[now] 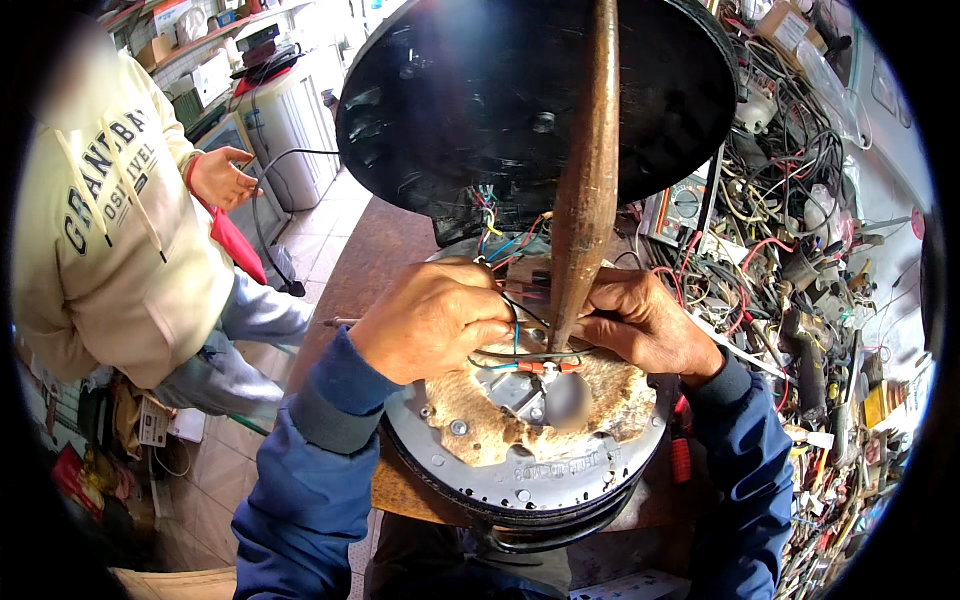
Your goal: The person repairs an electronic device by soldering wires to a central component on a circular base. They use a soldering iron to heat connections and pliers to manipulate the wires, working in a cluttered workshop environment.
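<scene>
Nearest the camera, a long brown rod [590,170], tapered toward its lower end, slants down from the top edge between my two hands. Below it, in the lower middle, is the thing I am working on: a round grey electric appliance [500,488], opened on a brown tabletop [388,228], with torn tan insulation [468,400] over its face. Behind it a large black round cover [450,120] tilts up, loose coloured wires [489,210] at its foot. My left hand [440,310] curls over the wires left of the rod, its fingertips too hidden for me to tell whether they pinch anything. My right hand [650,320] bends thumb and forefinger toward each other behind the rod's lower end; I cannot tell what, if anything, lies between them. Just below are red-orange sleeved connectors [532,368]. I judge the step to be handling or joining leads inside. Next, I think, calls for bringing the right conductors together under steady fingertips, without tugging those connectors. Behind my right hand sits a multimeter [683,205], possibly useful for checking afterwards.
</scene>
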Demonstrator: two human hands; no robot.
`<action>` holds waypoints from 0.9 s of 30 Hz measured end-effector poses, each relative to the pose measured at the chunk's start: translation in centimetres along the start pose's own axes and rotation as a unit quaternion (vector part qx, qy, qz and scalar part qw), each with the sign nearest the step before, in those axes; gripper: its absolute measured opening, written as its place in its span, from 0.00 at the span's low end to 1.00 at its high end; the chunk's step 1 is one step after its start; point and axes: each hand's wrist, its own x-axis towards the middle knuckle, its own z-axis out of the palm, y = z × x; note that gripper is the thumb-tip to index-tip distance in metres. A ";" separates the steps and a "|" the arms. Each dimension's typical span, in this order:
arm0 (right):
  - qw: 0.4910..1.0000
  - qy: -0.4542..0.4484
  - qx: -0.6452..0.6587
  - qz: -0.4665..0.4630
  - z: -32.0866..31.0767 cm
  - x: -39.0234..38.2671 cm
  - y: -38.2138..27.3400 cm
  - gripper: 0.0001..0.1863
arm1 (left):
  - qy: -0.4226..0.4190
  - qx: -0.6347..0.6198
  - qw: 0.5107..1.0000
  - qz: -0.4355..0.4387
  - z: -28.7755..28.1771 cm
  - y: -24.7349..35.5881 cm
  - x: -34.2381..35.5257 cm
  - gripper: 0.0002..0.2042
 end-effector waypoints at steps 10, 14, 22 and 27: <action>0.999 0.034 -0.004 -0.005 0.6 -0.3 0.9 0.04 | 0.052 0.006 0.998 -0.021 0.8 0.8 -0.1 0.09; 0.999 0.042 -0.020 0.011 1.2 -0.1 0.6 0.06 | 0.037 -0.004 0.999 -0.039 0.8 1.4 0.2 0.09; 0.999 -0.011 -0.036 -0.012 1.1 0.6 0.7 0.15 | 0.008 -0.007 0.997 -0.074 1.0 2.1 0.3 0.07; 0.999 0.013 -0.020 -0.028 1.3 0.6 0.7 0.12 | 0.013 0.001 0.998 -0.056 1.3 1.7 0.3 0.06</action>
